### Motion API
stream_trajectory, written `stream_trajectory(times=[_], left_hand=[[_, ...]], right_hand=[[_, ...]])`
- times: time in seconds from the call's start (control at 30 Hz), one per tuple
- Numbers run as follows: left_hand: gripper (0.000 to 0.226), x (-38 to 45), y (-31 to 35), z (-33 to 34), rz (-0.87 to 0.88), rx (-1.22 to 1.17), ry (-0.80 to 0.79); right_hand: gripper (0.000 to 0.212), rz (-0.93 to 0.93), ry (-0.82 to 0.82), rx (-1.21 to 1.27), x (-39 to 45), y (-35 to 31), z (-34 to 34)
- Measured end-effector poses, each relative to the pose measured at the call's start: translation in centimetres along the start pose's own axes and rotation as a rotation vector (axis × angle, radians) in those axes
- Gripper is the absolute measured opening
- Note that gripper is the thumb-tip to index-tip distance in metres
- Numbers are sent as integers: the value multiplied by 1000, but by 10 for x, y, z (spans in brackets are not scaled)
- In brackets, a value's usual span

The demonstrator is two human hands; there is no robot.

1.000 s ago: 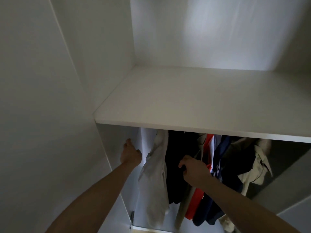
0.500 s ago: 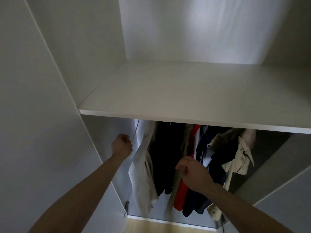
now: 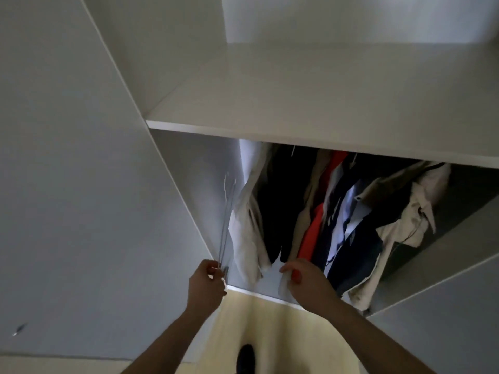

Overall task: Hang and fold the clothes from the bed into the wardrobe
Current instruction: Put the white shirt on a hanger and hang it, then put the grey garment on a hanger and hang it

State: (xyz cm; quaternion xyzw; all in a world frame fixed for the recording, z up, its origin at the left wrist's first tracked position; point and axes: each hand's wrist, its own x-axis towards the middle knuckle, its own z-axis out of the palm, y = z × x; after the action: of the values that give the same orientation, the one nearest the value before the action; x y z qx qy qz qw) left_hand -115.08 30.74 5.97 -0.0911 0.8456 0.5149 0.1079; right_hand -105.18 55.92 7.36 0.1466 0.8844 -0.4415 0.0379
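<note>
Landmark taken: white shelf board of the wardrobe. All positions are given relative to it.

Under the shelf, a row of hanging clothes is seen. From the left end: a cream garment, a black garment, a tan piece, a red garment, dark navy clothes with a pale blue shirt between them, and a crumpled off-white shirt at the right end. How each is hooked up cannot be told; the rail is hidden by the shelf edge.

Left hand: observed below the shelf's left end, in front of the left side panel. Fingers are curled round the lower end of thin wire hangers, which run from the hand up toward the shelf, just beside the cream garment. How many hangers are held cannot be told; the wires are blurred.

Right hand: observed below the shelf's middle, at the lower hems of the tan and red garments. Fingers are bent and drawn together at the fabric; red cloth shows beside the thumb. Whether cloth is actually pinched cannot be told.

Below the shelf and the wardrobe's bottom edge, pale yellow floor is seen, with a dark shoe on it. A white door panel is noted left of the shelf.
</note>
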Motion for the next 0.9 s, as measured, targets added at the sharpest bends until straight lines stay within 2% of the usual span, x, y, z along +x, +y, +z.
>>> stream_trajectory(times=[0.2, 0.33, 0.47, 0.6, 0.73, 0.83, 0.9], left_hand=[[30, -63, -60, -5, -165, 103, -101], [16, -75, -77, -3, -201, 202, -263], [5, -81, -92, 9, -212, 305, -501], [11, -76, -108, 24, -157, 397, -785], [16, -84, -123, 28, -107, 518, -1031], [17, -107, -124, 26, -2, 641, -1196], [15, -125, -120, 22, 126, 730, -1318]], right_hand=[[36, 122, -134, 50, -44, 24, 44], [32, 272, -115, 94, -85, 36, 64], [34, 460, 8, 160, -130, 47, 81], [34, 640, 128, 223, -174, 47, 103], [32, 850, 277, 411, -234, 31, 148], [30, 972, 398, 517, -284, 21, 178], [28, 1039, 488, 591, -314, 12, 193]])
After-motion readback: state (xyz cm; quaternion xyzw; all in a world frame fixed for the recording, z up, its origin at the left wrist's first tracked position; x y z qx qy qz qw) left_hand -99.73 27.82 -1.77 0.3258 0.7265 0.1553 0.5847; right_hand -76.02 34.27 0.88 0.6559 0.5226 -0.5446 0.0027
